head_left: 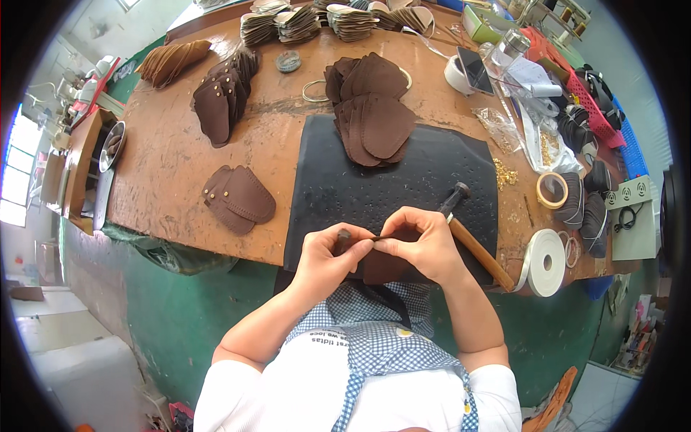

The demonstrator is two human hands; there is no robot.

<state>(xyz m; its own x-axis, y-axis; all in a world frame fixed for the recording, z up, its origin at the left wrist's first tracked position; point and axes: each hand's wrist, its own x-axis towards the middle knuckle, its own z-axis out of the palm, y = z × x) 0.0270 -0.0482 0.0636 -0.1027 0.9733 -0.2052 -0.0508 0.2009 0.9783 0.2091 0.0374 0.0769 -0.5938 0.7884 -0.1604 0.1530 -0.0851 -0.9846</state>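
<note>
Near the front edge of the black punching mat (338, 191), both my hands are closed at the fingertips on a dark brown leather piece (385, 268). My left hand (320, 255) pinches its upper edge between thumb and forefinger. A small dark rod-like end (343, 236) shows by its curled fingers; what it belongs to is hidden. The thumb and forefinger of my right hand (425, 246) meet the left ones on the same edge. Beside the right hand a hammer (481, 253) with a wooden handle lies across the mat. Any small fitting between my fingertips is too small to tell.
Brown leather pieces (378, 122) are stacked on the mat's far edge. Left lie a small pile (241, 198) and a larger studded one (219, 101). Gold rivets (505, 175), a tape roll (552, 190) and a white strip roll (545, 263) sit to the right.
</note>
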